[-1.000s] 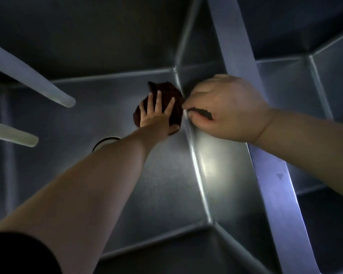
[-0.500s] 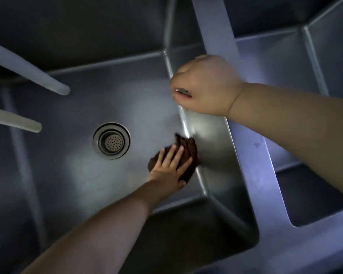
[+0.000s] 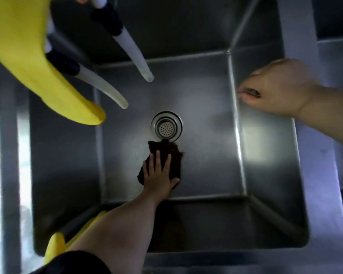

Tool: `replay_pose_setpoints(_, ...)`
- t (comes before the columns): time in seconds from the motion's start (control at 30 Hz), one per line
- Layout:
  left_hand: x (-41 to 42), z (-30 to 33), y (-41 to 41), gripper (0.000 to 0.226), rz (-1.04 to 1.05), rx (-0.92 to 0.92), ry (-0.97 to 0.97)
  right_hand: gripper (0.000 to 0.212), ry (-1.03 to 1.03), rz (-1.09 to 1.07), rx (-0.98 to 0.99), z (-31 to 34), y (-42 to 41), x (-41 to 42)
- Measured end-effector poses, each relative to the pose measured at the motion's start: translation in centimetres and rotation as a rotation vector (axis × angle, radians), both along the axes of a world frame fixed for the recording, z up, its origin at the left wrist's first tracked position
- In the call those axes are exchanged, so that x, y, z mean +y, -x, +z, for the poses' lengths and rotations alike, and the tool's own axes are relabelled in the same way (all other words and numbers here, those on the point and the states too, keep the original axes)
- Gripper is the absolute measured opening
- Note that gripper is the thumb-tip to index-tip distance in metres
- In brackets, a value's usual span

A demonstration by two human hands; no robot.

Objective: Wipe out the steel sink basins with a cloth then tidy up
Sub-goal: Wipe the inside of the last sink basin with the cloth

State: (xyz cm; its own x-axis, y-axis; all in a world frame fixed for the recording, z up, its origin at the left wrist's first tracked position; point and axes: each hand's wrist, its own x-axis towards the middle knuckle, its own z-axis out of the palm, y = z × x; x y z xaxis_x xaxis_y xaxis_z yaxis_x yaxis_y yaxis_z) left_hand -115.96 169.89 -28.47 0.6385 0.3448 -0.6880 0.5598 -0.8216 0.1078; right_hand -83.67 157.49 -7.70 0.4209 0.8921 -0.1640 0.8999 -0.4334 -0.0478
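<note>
Left hand (image 3: 159, 175) flat with fingers spread, pressing dark cloth (image 3: 166, 155) on basin (image 3: 206, 165) floor just below drain (image 3: 166, 127), right hand (image 3: 275, 89) curled over basin's right rim, gripping it

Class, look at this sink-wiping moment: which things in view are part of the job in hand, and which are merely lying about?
In the job:
dark cloth, pressed flat by the left hand
sink basin and drain
right hand, gripping the basin's right rim

Lying about:
yellow rubber gloves, hanging at the far left
two hose spouts over the basin
</note>
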Motion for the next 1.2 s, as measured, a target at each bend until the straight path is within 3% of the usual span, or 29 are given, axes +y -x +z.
replay_pose_setpoints(0.23, 1.2, 1.0, -1.8, 0.086, 0.867, 0.184, -0.036, 0.016, -0.017, 0.013, 0.028, -0.2, -0.1, 0.3)
replay_pose_setpoints(0.43, 2.8, 0.9, -1.6, 0.081, 1.345, 0.135, -0.12, 0.012, -0.059, 0.049, 0.042, -0.1, 0.1, 0.4)
replay_pose_setpoints(0.8, 3.9, -0.6, -7.1, 0.077, 1.193, -0.034, -0.248, 0.021, -0.075, 0.058, 0.038, -0.5, -0.3, 0.0)
replay_pose_setpoints(1.2, 17.1, -2.2, -17.6, 0.082, 0.675, -0.208, -0.281, 0.028, -0.119, 0.076, 0.049, -1.2, -1.0, -0.3)
